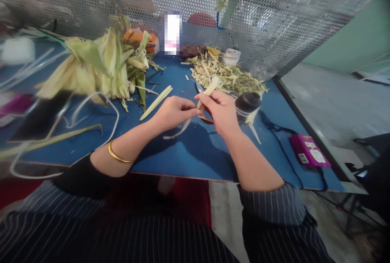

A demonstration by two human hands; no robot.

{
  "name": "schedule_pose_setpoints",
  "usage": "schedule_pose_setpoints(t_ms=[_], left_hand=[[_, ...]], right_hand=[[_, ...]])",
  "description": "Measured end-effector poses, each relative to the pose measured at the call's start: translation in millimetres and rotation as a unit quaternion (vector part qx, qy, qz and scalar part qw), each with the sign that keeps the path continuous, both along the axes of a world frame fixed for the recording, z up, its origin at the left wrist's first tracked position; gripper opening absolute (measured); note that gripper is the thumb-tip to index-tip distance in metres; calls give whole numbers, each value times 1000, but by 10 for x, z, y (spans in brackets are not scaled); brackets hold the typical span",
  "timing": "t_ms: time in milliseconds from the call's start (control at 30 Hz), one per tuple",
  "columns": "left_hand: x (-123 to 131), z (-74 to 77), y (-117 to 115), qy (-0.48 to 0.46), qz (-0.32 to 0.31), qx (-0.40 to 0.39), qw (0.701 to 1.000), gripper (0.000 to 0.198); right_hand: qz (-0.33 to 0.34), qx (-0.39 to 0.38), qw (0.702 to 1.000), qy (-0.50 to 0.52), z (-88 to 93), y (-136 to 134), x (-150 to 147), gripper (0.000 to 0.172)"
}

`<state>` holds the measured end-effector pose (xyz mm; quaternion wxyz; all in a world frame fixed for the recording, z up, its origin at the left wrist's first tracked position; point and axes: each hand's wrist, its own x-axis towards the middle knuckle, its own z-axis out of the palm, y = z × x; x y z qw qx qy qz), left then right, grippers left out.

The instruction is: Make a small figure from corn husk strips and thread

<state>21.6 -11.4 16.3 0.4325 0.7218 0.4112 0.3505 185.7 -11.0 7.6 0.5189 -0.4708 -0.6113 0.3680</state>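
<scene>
Between my two hands is a pale strip of corn husk [211,87], its upper end sticking up above my fingers. My left hand [176,110] pinches its lower end between thumb and fingertips. Higher up the strip, my right hand [222,108] closes on it with thumb and forefinger. A narrow white strand [182,131] trails below the fingers toward the blue tabletop. Scissors [199,87] with red handles lie partly hidden behind my hands. A folded husk piece [156,103] rests left of my left hand. Right of my right hand stands a black spool-like object [247,102].
Corn husks [100,64] are heaped at the back left. Husk scraps [219,72] pile up at the back right, before a perforated metal screen [258,19]. A purple box [309,150] with cables sits near the right edge. White cord [117,112] loops at the left.
</scene>
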Motion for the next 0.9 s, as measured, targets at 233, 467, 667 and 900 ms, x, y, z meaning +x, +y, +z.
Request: schedule_pose_setpoints(t_ms=[233,467,667,900], left_hand=[[9,-69,4,7,-45,-58,997,38],[37,-77,29,-69,37,-184,980,20],[1,-132,132,-160,131,-237,949,22],[-5,-85,190,-336,151,-339,866,14]], right_hand=[[38,4,999,-19,-3,-20,-38,16],[-97,129,983,-86,50,-126,-42,15],[-48,309,895,-317,44,-255,-70,17],[7,436,708,-555,-34,-169,-93,21]])
